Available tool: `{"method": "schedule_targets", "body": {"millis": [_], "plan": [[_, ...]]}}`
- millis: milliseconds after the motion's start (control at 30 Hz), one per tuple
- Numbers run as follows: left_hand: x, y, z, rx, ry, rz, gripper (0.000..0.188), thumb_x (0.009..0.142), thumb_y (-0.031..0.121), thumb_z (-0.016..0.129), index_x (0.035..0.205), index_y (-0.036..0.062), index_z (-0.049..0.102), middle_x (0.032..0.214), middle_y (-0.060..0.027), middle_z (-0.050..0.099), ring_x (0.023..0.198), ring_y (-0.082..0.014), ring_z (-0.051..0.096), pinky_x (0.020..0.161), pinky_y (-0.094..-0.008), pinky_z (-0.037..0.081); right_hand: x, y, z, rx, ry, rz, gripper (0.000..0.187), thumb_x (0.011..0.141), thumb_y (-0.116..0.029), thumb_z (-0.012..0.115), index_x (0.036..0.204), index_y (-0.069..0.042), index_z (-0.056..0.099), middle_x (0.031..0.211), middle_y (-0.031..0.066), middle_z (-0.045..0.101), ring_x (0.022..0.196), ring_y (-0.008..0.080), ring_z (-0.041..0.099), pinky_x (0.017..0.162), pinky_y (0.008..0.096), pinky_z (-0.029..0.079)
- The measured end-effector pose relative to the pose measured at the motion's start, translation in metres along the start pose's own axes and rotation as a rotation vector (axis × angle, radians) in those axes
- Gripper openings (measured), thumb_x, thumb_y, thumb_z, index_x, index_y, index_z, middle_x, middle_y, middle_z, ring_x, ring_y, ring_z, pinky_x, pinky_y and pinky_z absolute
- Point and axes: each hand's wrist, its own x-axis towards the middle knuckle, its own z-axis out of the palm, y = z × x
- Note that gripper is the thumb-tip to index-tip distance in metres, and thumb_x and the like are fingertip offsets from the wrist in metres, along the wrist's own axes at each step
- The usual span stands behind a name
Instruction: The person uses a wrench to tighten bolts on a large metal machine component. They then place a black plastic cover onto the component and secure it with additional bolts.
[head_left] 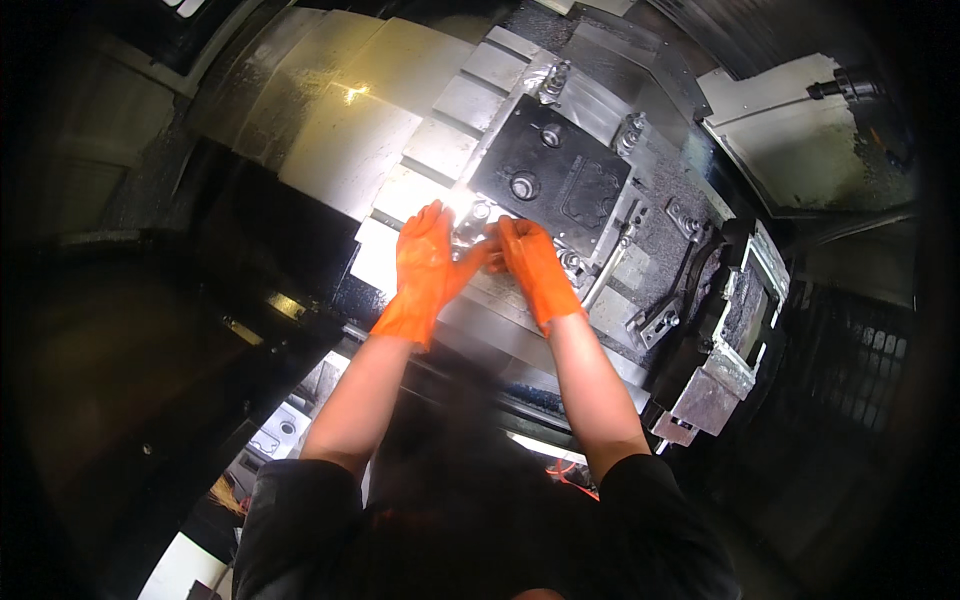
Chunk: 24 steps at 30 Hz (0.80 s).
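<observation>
Both my hands wear orange rubber gloves over the near left corner of a dark rectangular metal plate, which has two round holes and a shallow machined outline. My left hand lies with its fingers stretched forward beside a shiny clamp with a bolt; its thumb reaches toward the other hand. My right hand is closed at the plate's near edge, its fingertips bent down together. Whatever they grip is hidden under the glove. Glare blurs the metal between the two hands.
The plate sits on a slotted machine table. Clamp bolts stand by its far edge, and another bolt at the far right corner. Metal chips cover the right side, around loose clamp parts. A dirty metal housing stands near right.
</observation>
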Motion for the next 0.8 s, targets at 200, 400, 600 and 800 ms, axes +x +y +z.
{"method": "schedule_targets", "body": {"millis": [200, 400, 600, 800], "plan": [[0.021, 0.006, -0.001, 0.082, 0.036, 0.032, 0.034, 0.074, 0.022, 0.078, 0.099, 0.0013, 0.071, 0.101, -0.0199, 0.069, 0.095, -0.0402, 0.064, 0.089, -0.0508, 0.049, 0.009, -0.032, 0.015, -0.927, 0.231, -0.321, 0.063, 0.096, -0.056, 0.061, 0.099, 0.006, 0.071, 0.099, 0.0270, 0.073, 0.096, 0.0412, 0.072, 0.086, 0.0462, 0.055], [0.022, 0.002, 0.010, 0.115, 0.097, 0.096, 0.022, 0.077, 0.014, 0.073, 0.094, -0.0007, 0.072, 0.099, -0.0221, 0.070, 0.095, -0.0409, 0.065, 0.094, -0.0501, 0.049, 0.020, -0.046, 0.029, -1.178, 0.152, -0.536, 0.053, 0.092, -0.049, 0.066, 0.093, 0.003, 0.073, 0.100, 0.0271, 0.073, 0.096, 0.0452, 0.070, 0.087, 0.0479, 0.055], [0.007, 0.008, 0.012, 0.054, 0.085, 0.036, 0.039, 0.077, 0.020, 0.079, 0.105, -0.0065, 0.073, 0.119, -0.0265, 0.071, 0.115, -0.0429, 0.065, 0.110, -0.0521, 0.044, 0.022, -0.007, -0.008, -0.682, 0.037, 0.010, 0.026, 0.100, -0.022, 0.060, 0.100, 0.003, 0.068, 0.094, 0.0190, 0.074, 0.092, 0.0303, 0.071, 0.086, 0.0393, 0.054], [-0.005, 0.002, 0.040, -0.011, 0.244, -0.008, 0.045, 0.074, 0.021, 0.083, 0.109, -0.0058, 0.073, 0.126, -0.0222, 0.070, 0.121, -0.0423, 0.064, 0.111, -0.0529, 0.044, 0.037, 0.017, -0.007, -0.260, -0.062, -0.122, 0.027, 0.101, -0.017, 0.057, 0.090, 0.004, 0.068, 0.080, 0.0113, 0.073, 0.078, 0.0202, 0.069, 0.076, 0.0346, 0.054]]}}
